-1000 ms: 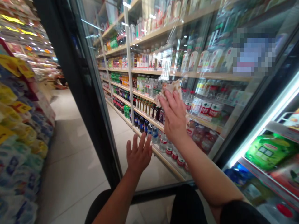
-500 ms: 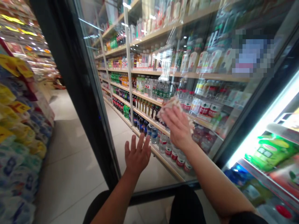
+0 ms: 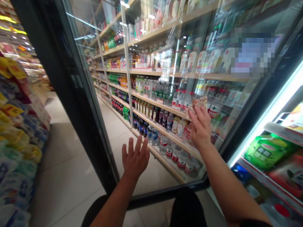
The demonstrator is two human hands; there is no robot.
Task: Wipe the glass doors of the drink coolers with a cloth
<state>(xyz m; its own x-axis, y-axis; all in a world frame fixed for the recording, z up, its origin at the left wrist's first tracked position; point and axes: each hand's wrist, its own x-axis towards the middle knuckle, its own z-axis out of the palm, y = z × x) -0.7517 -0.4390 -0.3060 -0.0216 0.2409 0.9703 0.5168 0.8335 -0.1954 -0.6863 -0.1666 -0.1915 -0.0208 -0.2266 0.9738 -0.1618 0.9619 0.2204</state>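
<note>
A glass door [image 3: 163, 176] with a black frame [image 3: 80, 104] stands swung out in front of me. My right hand [image 3: 200, 127] presses a crumpled, pale patterned cloth [image 3: 201, 102] against the glass, right of the middle. The cloth lies under its fingers and sticks out above them. Lower and to the left, my left hand [image 3: 136, 157] rests with fingers spread at the pane, apparently flat on it, holding nothing. Shelves of bottles show through the glass behind both hands.
Beyond the glass, bottles of drinks [image 3: 163, 145] line several wooden shelves. At the right stands a lit cooler with a green package [image 3: 266, 151] on its shelf. Stacked packs [image 3: 16, 151] border the tiled floor [image 3: 68, 167] on the left. My knees [image 3: 189, 205] are close below the door.
My right hand has slid the cloth to the right across the glass. My left hand stays spread in about the same place on the pane, while the view has shifted slightly.
</note>
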